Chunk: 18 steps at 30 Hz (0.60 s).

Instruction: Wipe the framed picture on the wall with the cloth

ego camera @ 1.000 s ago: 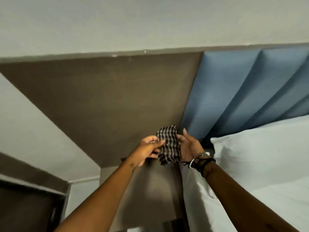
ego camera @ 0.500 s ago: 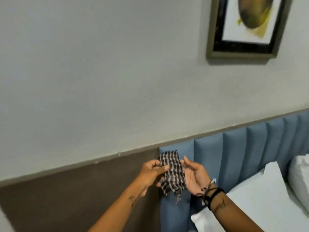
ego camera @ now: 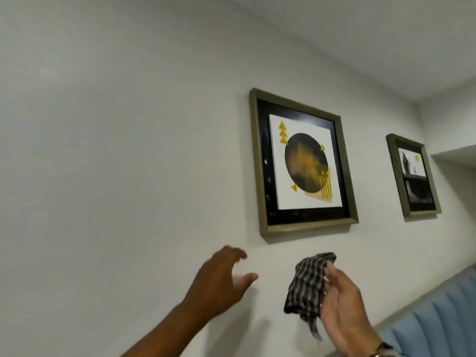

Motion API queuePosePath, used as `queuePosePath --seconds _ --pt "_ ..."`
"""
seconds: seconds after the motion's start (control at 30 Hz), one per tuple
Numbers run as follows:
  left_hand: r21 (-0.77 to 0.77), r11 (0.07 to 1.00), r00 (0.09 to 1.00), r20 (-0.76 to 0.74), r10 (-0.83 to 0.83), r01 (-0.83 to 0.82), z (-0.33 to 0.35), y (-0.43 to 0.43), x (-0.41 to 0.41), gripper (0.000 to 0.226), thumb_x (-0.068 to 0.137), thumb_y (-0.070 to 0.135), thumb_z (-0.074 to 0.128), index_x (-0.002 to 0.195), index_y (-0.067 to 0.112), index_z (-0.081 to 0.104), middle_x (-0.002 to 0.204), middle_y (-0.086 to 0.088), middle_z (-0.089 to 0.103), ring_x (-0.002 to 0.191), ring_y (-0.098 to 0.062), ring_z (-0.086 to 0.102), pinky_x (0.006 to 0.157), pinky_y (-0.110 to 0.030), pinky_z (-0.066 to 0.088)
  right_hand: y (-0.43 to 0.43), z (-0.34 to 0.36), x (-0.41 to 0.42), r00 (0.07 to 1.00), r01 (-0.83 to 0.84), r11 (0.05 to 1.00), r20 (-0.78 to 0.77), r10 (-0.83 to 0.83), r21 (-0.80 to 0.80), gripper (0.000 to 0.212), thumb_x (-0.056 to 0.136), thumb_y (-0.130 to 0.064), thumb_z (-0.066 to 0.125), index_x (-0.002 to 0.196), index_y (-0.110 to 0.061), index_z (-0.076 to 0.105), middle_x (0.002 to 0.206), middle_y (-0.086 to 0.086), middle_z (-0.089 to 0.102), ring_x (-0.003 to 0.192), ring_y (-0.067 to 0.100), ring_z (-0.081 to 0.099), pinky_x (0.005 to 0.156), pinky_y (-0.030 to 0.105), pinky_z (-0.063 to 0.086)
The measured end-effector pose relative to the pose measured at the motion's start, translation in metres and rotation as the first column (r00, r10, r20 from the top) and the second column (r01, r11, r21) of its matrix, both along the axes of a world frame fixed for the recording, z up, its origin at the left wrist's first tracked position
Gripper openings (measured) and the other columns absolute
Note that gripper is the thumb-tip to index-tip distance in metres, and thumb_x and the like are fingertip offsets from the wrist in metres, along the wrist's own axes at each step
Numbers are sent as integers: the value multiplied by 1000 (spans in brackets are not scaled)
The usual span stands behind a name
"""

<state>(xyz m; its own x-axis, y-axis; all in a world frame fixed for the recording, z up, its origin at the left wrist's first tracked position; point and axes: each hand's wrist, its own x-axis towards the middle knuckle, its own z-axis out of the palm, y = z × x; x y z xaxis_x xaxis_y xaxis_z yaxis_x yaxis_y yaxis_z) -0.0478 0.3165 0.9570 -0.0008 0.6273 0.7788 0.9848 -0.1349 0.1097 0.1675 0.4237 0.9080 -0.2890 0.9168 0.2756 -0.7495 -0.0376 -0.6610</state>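
A framed picture (ego camera: 302, 163) with an olive-gold frame, black mat and a dark circle with yellow triangles hangs on the white wall. Below it, my right hand (ego camera: 342, 307) holds a black-and-white checked cloth (ego camera: 307, 287), bunched against the palm and hanging down. My left hand (ego camera: 219, 282) is raised below the frame's lower left corner, fingers spread and empty, apart from the cloth. Neither hand touches the frame.
A second, smaller framed picture (ego camera: 412, 176) hangs further right on the same wall. A blue padded headboard (ego camera: 438, 318) fills the lower right corner. The ceiling meets the wall at the top right.
The view has swung up from the headboard to the wall pictures. My left hand has let go of the cloth and moved left; both hands have risen toward the frame.
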Motion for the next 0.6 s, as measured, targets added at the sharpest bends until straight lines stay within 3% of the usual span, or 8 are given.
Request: queuePosePath --seconds 0.07,0.13,0.2,0.3,0.37,0.43,0.5,0.6 --pt "115 989 928 -349 128 -93 54 25 6 70 81 67 53 138 26 46 137 6 52 125 -14 50 107 -30 39 23 37 0 994 85 991 62 -92 102 51 96 -45 50 125 -5 62 121 22 68 109 38 63 100 55 47" --pt "182 970 824 -515 236 -164 103 48 15 90 78 70 53 150 20 29 156 -6 35 144 -24 33 119 -42 26 38 71 -3 986 120 973 88 -140 198 55 95 -51 49 135 -14 55 125 13 64 111 29 62 92 46 51" --pt "200 948 777 -544 316 -246 147 70 24 110 74 76 52 156 16 10 165 -11 11 153 -29 9 124 -50 10 49 100 -10 980 111 946 122 -155 305 55 94 -55 45 138 -22 48 122 4 63 109 20 60 82 36 50" --pt "233 888 656 -605 451 -396 198 98 28 131 67 86 51 156 11 -9 165 -13 -13 153 -29 -14 123 -51 -6 61 134 -25 954 91 882 213 -209 462 61 93 -62 37 145 -30 37 125 -4 57 109 13 56 83 32 47" --pt "248 852 569 -653 499 -461 221 109 27 140 62 90 51 155 8 -13 164 -13 -18 151 -29 -19 122 -49 -10 64 149 -39 931 63 826 264 -250 560 72 88 -70 31 148 -30 33 139 -1 51 123 19 52 98 41 47" --pt "257 827 501 -693 518 -500 237 118 26 146 57 92 52 155 6 -15 164 -13 -19 151 -28 -20 120 -47 -12 68 163 -56 911 41 800 306 -276 598 88 79 -78 29 151 -27 29 156 4 38 140 22 40 116 48 33" --pt "260 805 466 -705 536 -533 246 125 24 150 54 93 53 155 6 -15 163 -14 -21 151 -29 -21 120 -46 -13 71 174 -73 881 77 792 330 -338 606 89 80 -82 27 153 -32 24 164 2 23 149 24 22 122 46 18" --pt "232 800 492 -684 539 -553 252 131 20 154 51 93 57 154 6 -16 162 -15 -25 150 -29 -25 120 -45 -14 75 189 -91 847 80 706 325 -420 703 92 74 -89 17 153 -43 15 168 -8 6 154 18 -4 122 47 1"
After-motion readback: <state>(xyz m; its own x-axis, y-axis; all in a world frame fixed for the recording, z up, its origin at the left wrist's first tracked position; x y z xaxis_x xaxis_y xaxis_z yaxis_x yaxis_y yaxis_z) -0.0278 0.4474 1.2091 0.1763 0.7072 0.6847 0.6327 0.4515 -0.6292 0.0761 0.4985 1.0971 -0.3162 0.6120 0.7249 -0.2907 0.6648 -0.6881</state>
